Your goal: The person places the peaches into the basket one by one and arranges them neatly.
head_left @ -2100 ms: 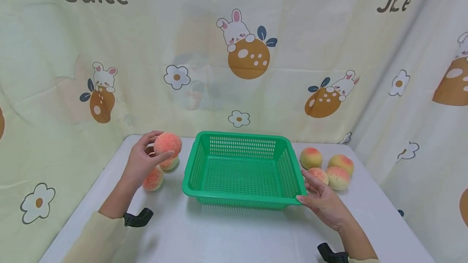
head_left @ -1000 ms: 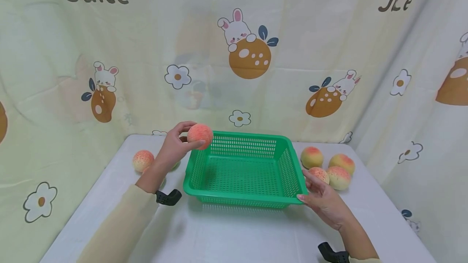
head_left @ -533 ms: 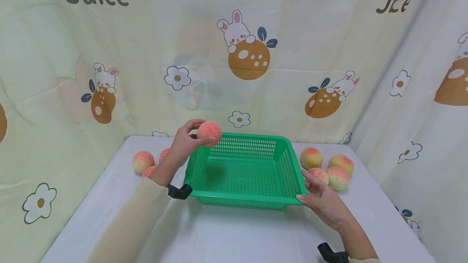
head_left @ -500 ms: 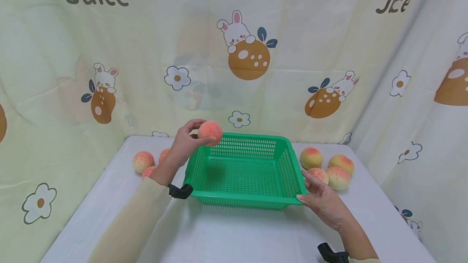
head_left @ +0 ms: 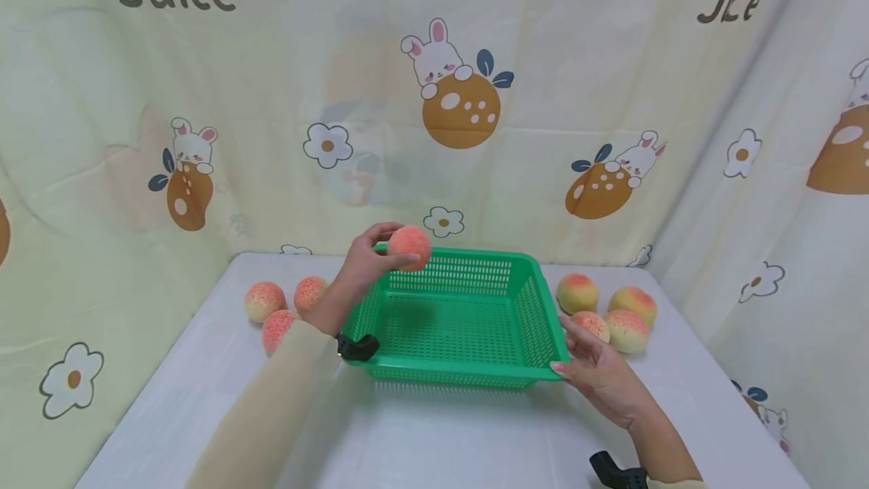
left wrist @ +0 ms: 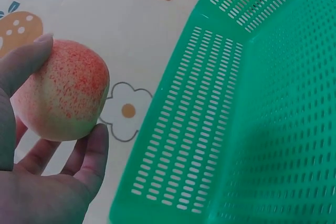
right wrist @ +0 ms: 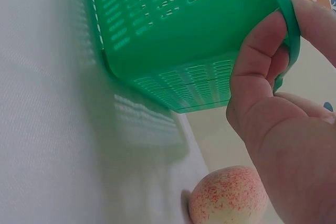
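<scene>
My left hand (head_left: pixel 366 259) holds a peach (head_left: pixel 409 247) between thumb and fingers, raised above the left part of a green plastic basket (head_left: pixel 455 372). In the left wrist view this peach (left wrist: pixel 73 93) is speckled red on top and pale yellow-green below, apart from the basket wall (left wrist: pixel 184 119). At the basket's near right corner my right hand (head_left: pixel 604 376) grips the rim. The right wrist view has the fingers of that hand (right wrist: pixel 278 108) curled at the rim (right wrist: pixel 289 19). No fruit shows inside the basket.
Three peaches lie left of the basket, one (head_left: pixel 265 302) farthest left and another (head_left: pixel 278 329) partly behind my left sleeve (head_left: pixel 265 406). Several more, including a yellow-red peach (head_left: pixel 578 293), sit to its right. A printed curtain (head_left: pixel 380 96) hangs behind the white table (head_left: pixel 448 436).
My left hand has carried the peach rightward from the left group to above the basket, uncovering the peaches there. The right hand and basket have stayed in place.
</scene>
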